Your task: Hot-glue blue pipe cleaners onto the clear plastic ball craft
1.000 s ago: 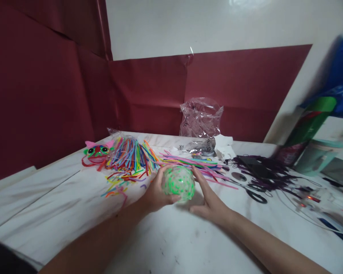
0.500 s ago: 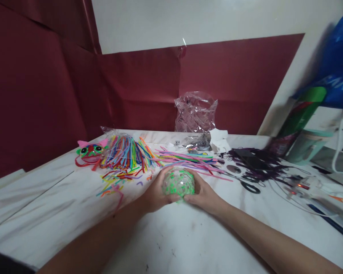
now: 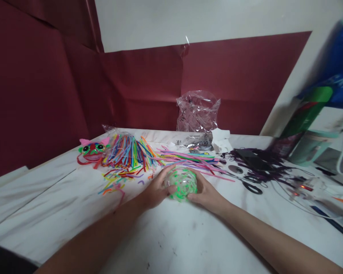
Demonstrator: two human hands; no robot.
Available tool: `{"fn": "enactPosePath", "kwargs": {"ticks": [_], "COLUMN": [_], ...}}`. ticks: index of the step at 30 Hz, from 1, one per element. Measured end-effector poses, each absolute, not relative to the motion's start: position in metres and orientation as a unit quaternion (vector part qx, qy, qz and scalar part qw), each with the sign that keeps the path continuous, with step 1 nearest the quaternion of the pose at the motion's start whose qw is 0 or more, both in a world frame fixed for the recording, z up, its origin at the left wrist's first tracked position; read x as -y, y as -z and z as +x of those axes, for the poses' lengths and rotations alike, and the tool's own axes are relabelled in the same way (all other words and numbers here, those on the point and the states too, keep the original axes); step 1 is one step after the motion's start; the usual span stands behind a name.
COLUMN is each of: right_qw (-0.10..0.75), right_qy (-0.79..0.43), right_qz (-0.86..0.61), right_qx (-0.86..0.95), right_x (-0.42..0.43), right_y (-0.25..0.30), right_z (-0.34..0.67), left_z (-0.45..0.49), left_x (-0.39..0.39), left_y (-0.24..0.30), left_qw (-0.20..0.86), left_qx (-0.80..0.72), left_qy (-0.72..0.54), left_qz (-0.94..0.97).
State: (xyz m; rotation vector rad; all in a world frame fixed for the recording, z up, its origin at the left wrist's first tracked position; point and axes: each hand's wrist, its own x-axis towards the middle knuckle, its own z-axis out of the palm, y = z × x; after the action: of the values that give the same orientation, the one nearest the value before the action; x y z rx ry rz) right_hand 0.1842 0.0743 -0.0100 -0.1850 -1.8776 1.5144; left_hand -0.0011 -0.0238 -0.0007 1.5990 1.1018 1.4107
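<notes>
A clear ball [image 3: 182, 183] patterned with bright green pieces sits between both of my hands, just above the white table [image 3: 74, 213]. My left hand [image 3: 156, 192] cups its left side with the fingers curled round it. My right hand [image 3: 205, 194] grips its right side, thumb on the front. Behind the ball lie long coloured pipe cleaners [image 3: 188, 158].
A bag of coloured pipe cleaners [image 3: 125, 150] and a pink-eared craft face [image 3: 91, 149] lie at the back left, with cut scraps [image 3: 117, 180] in front. A crumpled clear bag [image 3: 198, 114] stands by the wall. Black scissors [image 3: 251, 186], dark purple strands [image 3: 260, 163] and cables [image 3: 308, 194] lie on the right.
My right hand, held flat beside the ball a second ago, has closed onto its right side. Both hands now hold it.
</notes>
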Motion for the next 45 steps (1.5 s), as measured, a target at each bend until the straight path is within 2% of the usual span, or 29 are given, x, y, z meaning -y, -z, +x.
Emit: {"fn": "enactPosePath", "kwargs": {"ticks": [5,12,16,18,22,27,36,45], "right_qw": [0.363,0.394,0.398,0.387,0.349,0.319,0.351,0.317], "right_qy": [-0.545,-0.317,-0.261,-0.302,-0.475,-0.606,-0.57,-0.619], "right_qz": [-0.086,-0.084,-0.05,-0.065,-0.092,-0.063,-0.09,-0.098], "right_qx": [0.75,0.859,0.878,0.869,0.802,0.726,0.737,0.712], "right_x": [-0.075,-0.077,-0.079,-0.08,-0.079,-0.07,-0.072,-0.073], "right_y": [0.014,0.019,0.02,0.02,0.016,0.007,0.012,0.01], "right_z": [0.187,0.193,0.194,0.193,0.19,0.186,0.184,0.184], "left_z": [-0.001,0.002,0.002,0.002,0.003,0.002,0.0,0.0], "left_x": [0.026,0.028,0.029,0.03,0.031,0.028,0.025,0.024], "left_y": [0.0,-0.003,-0.005,-0.005,-0.002,0.004,0.007,0.006], "left_qw": [0.336,0.326,0.303,0.265,0.146,0.088,0.048,-0.019], "left_qx": [-0.432,-0.442,-0.437,-0.448,-0.461,-0.466,-0.449,-0.473], "left_qy": [-0.549,-0.547,-0.533,-0.535,-0.534,-0.526,-0.5,-0.48], "left_qz": [0.632,0.632,0.658,0.666,0.694,0.706,0.739,0.738]}}
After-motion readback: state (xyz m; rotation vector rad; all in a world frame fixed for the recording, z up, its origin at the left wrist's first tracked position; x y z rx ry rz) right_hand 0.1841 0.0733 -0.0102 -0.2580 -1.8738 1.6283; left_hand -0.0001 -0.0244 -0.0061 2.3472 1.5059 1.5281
